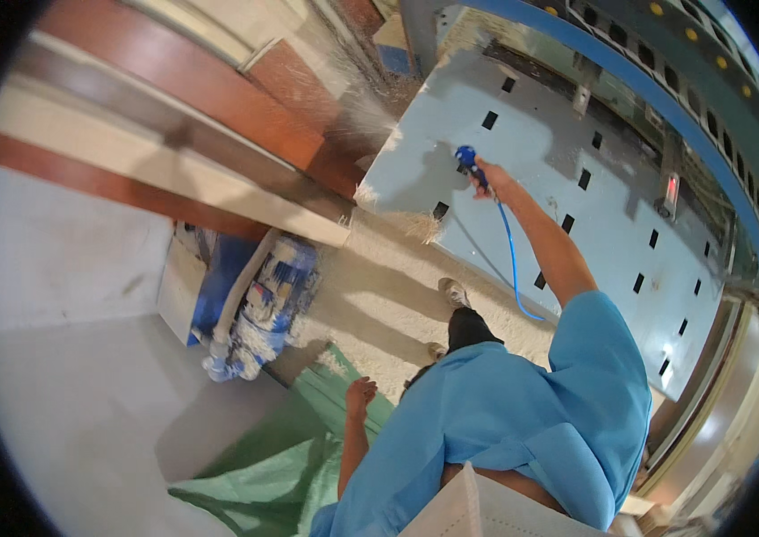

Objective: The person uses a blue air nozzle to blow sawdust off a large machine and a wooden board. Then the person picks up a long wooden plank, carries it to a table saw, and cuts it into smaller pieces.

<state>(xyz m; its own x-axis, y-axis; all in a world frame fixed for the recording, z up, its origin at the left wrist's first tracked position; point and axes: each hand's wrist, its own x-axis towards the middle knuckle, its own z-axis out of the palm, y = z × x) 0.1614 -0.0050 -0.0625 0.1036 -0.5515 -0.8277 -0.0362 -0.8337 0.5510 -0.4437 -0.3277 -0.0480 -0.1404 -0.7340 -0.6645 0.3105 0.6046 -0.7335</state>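
Observation:
My right hand is wrapped round a blue air blow gun, held over a pale blue-grey slotted metal table. A thin blue air hose hangs from the gun and curves down past the table's near edge. Fine dust flies off the table's far left corner, and a clump of wood shavings clings to its left edge. Away from the table, my left hand hangs low at my side above a green sheet. Its fingers are curled in with nothing visible in them.
Long brown and cream boards lie on the left. Below them stands a dusty blue machine with a hose. Shavings cover the floor round my shoes. A blue metal frame arches over the table's far right side.

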